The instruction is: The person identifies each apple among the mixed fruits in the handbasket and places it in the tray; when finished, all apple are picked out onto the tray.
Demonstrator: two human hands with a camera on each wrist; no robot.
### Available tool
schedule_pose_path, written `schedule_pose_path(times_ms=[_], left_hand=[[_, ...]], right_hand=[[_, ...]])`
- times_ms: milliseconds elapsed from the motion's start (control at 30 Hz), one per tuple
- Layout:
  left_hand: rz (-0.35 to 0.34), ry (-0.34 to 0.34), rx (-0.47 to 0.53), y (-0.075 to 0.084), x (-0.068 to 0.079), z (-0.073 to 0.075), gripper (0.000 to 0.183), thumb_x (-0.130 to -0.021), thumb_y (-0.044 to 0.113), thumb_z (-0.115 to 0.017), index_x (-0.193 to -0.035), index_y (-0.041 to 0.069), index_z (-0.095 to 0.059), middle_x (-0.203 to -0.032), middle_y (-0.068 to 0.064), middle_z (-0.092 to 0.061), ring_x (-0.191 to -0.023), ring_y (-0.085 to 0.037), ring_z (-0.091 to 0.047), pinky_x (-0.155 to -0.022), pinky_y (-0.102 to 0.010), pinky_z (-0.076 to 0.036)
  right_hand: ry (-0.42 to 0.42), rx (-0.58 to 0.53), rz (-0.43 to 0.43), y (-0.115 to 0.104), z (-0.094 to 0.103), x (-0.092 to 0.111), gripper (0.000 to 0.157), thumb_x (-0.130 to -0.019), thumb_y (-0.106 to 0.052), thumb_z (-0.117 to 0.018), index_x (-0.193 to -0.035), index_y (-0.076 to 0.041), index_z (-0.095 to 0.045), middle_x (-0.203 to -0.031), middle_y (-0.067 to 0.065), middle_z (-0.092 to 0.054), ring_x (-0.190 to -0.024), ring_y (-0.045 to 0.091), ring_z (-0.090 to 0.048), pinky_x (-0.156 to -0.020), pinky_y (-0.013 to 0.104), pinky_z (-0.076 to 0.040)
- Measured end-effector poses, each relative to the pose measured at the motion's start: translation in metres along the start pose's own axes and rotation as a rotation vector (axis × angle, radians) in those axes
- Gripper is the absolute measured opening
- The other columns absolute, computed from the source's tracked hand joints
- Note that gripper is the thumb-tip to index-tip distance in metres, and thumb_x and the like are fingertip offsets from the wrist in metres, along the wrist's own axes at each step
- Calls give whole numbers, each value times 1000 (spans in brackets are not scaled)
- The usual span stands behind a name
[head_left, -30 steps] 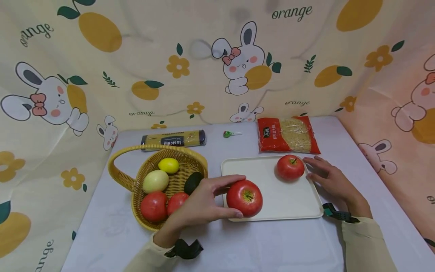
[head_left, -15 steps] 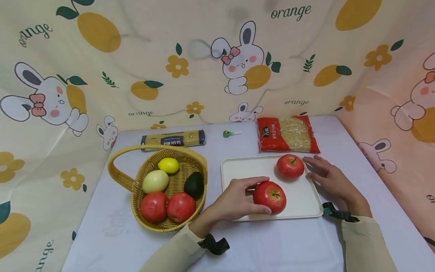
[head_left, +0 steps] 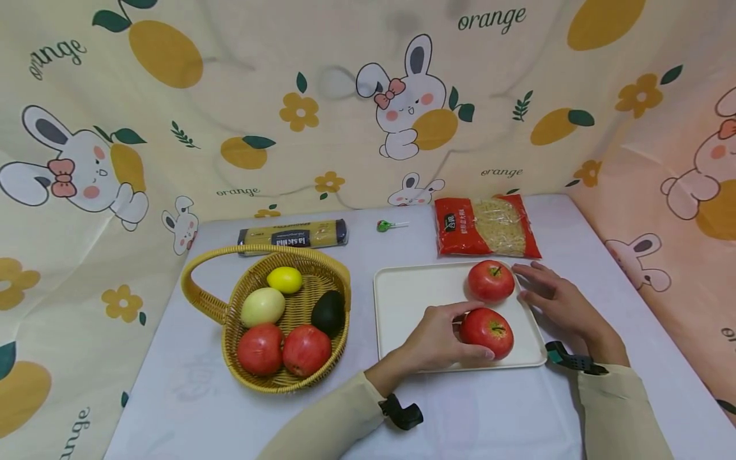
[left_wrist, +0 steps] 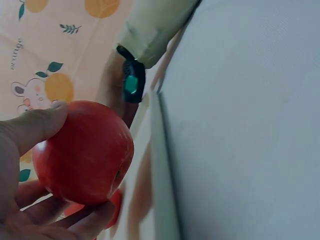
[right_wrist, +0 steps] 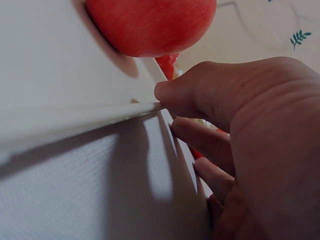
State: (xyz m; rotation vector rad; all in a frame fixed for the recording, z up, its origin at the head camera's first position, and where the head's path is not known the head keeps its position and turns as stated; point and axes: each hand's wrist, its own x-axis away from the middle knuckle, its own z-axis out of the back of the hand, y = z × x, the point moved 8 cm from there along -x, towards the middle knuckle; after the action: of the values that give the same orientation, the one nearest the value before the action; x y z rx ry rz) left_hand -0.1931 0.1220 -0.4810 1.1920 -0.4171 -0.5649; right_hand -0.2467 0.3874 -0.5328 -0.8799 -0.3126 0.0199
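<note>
My left hand [head_left: 443, 335] grips a red apple [head_left: 487, 333] between thumb and fingers over the right part of the white tray [head_left: 414, 287]. In the left wrist view the thumb lies on one side of this apple [left_wrist: 85, 152] and the fingers curl around the other. A second red apple [head_left: 491, 281] sits on the tray at the back right, just behind the held one. Beside the tray's right edge, my right hand [head_left: 560, 305] touches the rim with the thumb tip, as the right wrist view shows; its other fingers extend loosely outside the tray.
To the left stands a handled wicker basket [head_left: 230, 358] holding a lemon [head_left: 284, 280], a pale green fruit [head_left: 262, 307], an avocado [head_left: 328, 313] and two red fruits [head_left: 307, 350]. Behind lie a spaghetti pack [head_left: 293, 236], a lollipop [head_left: 385, 225] and a red pasta bag [head_left: 487, 227].
The left hand has carried the apple rightward from the tray's left side to its right part, near the other apple. The right hand has stayed at the tray's edge.
</note>
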Motion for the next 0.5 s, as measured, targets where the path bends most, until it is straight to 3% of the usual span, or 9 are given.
schedule_pose_path(times_ms=[300, 500], left_hand=[[-19, -4, -56, -4, -15, -24, 75, -89, 29, -94, -156, 19, -61, -136, 10, -72, -116, 6, -61, -92, -11, -56], [-18, 24, -35, -8, -24, -33, 78, -90, 29, -93, -158, 20, -58, -141, 10, -70, -122, 5, -61, -96, -12, -55]], right_hand=[[-2, 24, 1, 3, 0, -1, 86, -102, -48, -75, -173, -24, -34, -184, 23, -3, -164, 61, -4, -106, 89, -36], [4, 40, 22, -1, 1, -1, 85, -102, -46, -76, -172, -22, -36, -183, 25, -8, -165, 59, -5, -107, 89, -35]])
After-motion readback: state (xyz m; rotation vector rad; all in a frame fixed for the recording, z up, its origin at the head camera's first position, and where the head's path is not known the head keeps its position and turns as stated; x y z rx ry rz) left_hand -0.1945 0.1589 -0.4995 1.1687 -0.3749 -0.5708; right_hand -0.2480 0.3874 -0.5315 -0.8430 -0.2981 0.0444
